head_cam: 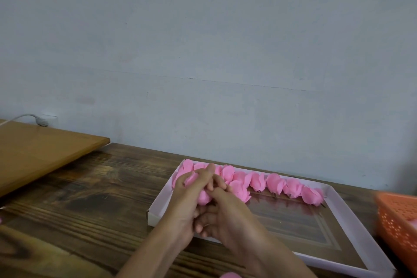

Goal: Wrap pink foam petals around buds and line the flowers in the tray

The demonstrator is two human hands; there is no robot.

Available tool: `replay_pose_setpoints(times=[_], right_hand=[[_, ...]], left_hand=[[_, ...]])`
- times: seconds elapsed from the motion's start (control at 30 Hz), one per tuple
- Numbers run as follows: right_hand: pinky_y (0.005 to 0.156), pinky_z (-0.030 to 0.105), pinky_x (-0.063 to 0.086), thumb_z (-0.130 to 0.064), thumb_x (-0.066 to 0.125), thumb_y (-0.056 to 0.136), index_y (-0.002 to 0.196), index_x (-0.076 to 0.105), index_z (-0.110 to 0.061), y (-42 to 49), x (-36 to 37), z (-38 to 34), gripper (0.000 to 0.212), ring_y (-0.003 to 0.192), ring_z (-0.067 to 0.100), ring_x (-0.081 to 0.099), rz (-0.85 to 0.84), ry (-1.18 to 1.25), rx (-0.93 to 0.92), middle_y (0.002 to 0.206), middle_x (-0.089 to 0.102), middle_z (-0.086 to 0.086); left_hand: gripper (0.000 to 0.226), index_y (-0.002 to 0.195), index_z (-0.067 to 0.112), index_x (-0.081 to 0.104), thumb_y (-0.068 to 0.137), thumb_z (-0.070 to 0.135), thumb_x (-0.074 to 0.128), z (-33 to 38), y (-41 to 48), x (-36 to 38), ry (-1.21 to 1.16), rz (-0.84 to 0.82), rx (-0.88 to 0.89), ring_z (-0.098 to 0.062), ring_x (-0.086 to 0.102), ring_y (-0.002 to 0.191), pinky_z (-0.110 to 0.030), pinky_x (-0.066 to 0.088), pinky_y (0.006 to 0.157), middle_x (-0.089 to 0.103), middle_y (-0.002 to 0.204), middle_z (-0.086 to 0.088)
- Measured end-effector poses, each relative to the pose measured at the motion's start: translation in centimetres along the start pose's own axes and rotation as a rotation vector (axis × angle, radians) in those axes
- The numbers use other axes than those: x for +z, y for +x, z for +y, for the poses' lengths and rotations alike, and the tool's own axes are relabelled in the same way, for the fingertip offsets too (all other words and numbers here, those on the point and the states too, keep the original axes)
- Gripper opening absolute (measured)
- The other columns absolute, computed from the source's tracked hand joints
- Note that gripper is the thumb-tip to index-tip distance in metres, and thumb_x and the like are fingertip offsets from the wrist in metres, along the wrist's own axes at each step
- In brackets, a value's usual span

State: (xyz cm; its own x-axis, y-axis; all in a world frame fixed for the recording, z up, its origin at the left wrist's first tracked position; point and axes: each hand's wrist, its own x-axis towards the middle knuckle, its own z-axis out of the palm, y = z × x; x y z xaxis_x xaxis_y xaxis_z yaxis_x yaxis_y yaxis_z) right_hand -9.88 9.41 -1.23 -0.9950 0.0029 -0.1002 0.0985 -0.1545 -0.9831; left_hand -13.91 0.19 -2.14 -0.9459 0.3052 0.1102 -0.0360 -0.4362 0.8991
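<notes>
Craft workspace: wooden table (90,198), bare wall (203,52), tray (344,212) of foam flowers (273,181), basket (397,221).

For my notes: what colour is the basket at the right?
The basket is orange; head view.

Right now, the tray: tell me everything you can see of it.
The tray is a shallow rectangle: low pale pink walls, cardboard-like, glossy dark floor. It lies flat on the wooden table. Pink flowers line its far wall. The left hand and right hand, holding a flower, hide part of its left end.
</notes>
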Motion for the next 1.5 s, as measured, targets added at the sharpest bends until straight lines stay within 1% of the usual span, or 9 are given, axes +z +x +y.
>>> replay_pose_setpoints(times=[0.13, 0.27, 0.5, 0.63, 0.9, 1.13, 1.33, 1.4, 1.5], right_hand=[[0.062, 0.029, 0.057, -0.018, 0.055, 0.104, 0.108, 0.066, -0.009, 0.3, 0.0, 1.1, 0.014, 0.07, 0.018, 0.068, 0.044, -0.165, -0.188, 0.081, 0.071, 0.007], [0.088, 0.048, 0.059, -0.018, 0.06, 0.103, 0.105, 0.063, -0.021, 0.5, -1.1, 2.3, 0.006, 0.093, 0.019, 0.071, 0.114, -0.445, -0.444, 0.095, 0.074, -0.001], [0.066, 0.031, 0.058, -0.021, 0.057, 0.104, 0.086, 0.07, 0.0, 0.9, -5.1, -1.5, 0.031, 0.066, 0.015, 0.065, 0.186, -0.355, -0.264, 0.074, 0.073, 0.006], [0.071, 0.031, 0.052, -0.025, 0.057, 0.1, 0.083, 0.066, -0.001, 3.6, -11.8, -3.0, 0.031, 0.066, 0.02, 0.059, 0.621, -0.798, -0.07, 0.066, 0.063, 0.005], [0.08, 0.035, 0.038, -0.049, 0.041, 0.102, 0.102, 0.068, -0.013, 7.8, -14.4, 0.7, 0.045, 0.093, 0.026, 0.064, 0.676, -1.172, 0.026, 0.093, 0.069, 0.004], [0.072, 0.03, 0.055, -0.035, 0.068, 0.073, 0.097, 0.068, -0.009, 7.1, -13.9, -0.3, 0.035, 0.077, 0.023, 0.069, 0.582, -1.159, 0.115, 0.082, 0.07, 0.004], [0.068, 0.03, 0.052, -0.038, 0.07, 0.085, 0.083, 0.065, -0.013, 5.7, -13.7, -2.0, 0.026, 0.072, 0.021, 0.065, 0.387, -1.193, 0.124, 0.074, 0.064, 0.001], [0.073, 0.032, 0.053, -0.039, 0.072, 0.088, 0.103, 0.059, -0.018, 4.3, -13.7, -3.5, 0.029, 0.085, 0.021, 0.067, 0.347, -1.252, 0.037, 0.096, 0.069, 0.001], [0.076, 0.032, 0.06, -0.06, 0.068, 0.089, 0.114, 0.065, -0.037, -1.0, -14.5, -9.1, 0.035, 0.088, 0.012, 0.073, 0.452, -0.972, -0.576, 0.107, 0.076, -0.01]], left_hand=[[0.061, 0.082, -0.008, 0.056, 0.083, 0.049, 0.076, 0.2, 0.1, 0.1, -0.029, 0.014, -0.039, -0.023, 0.077, 0.078, -0.025, 0.048, 0.045, 0.079, 0.101, -0.015], [0.043, 0.079, 0.004, 0.057, 0.09, 0.044, 0.071, -0.3, 0.6, -0.3, 0.095, 0.026, -0.049, -0.033, 0.077, 0.103, -0.045, 0.046, 0.083, 0.08, 0.111, -0.01], [0.066, 0.135, 0.016, 0.066, 0.089, 0.063, 0.064, -0.3, 0.5, 0.6, -0.039, -0.042, -0.001, -0.018, 0.073, 0.106, -0.035, 0.051, 0.084, 0.074, 0.129, -0.012], [0.021, 0.117, 0.027, 0.064, 0.103, 0.043, 0.06, -1.8, 1.1, -0.7, 0.176, 0.281, 0.165, -0.008, 0.074, 0.097, -0.035, 0.051, 0.091, 0.077, 0.105, 0.008], [0.016, 0.089, 0.032, 0.052, 0.102, 0.034, 0.061, -4.1, 2.3, -3.3, 1.425, 0.227, 0.516, -0.001, 0.053, 0.073, -0.011, 0.035, 0.056, 0.055, 0.08, 0.018], [0.016, 0.099, 0.035, 0.063, 0.106, 0.04, 0.05, -4.1, 2.1, -3.4, 1.536, 0.167, 0.509, 0.002, 0.043, 0.064, -0.01, 0.028, 0.052, 0.05, 0.077, 0.018], [0.026, 0.083, 0.035, 0.05, 0.107, 0.043, 0.045, -4.2, 2.0, -3.6, 1.572, 0.153, 0.493, -0.001, 0.046, 0.065, -0.011, 0.026, 0.054, 0.048, 0.071, 0.017], [0.028, 0.081, 0.034, 0.05, 0.107, 0.044, 0.044, -4.4, 2.1, -3.8, 1.605, 0.144, 0.481, -0.002, 0.047, 0.066, -0.013, 0.027, 0.055, 0.048, 0.069, 0.016], [0.028, 0.083, 0.036, 0.057, 0.107, 0.045, 0.046, -4.5, 2.4, -3.8, 1.574, 0.117, 0.468, 0.0, 0.052, 0.067, -0.011, 0.032, 0.059, 0.053, 0.071, 0.018]])
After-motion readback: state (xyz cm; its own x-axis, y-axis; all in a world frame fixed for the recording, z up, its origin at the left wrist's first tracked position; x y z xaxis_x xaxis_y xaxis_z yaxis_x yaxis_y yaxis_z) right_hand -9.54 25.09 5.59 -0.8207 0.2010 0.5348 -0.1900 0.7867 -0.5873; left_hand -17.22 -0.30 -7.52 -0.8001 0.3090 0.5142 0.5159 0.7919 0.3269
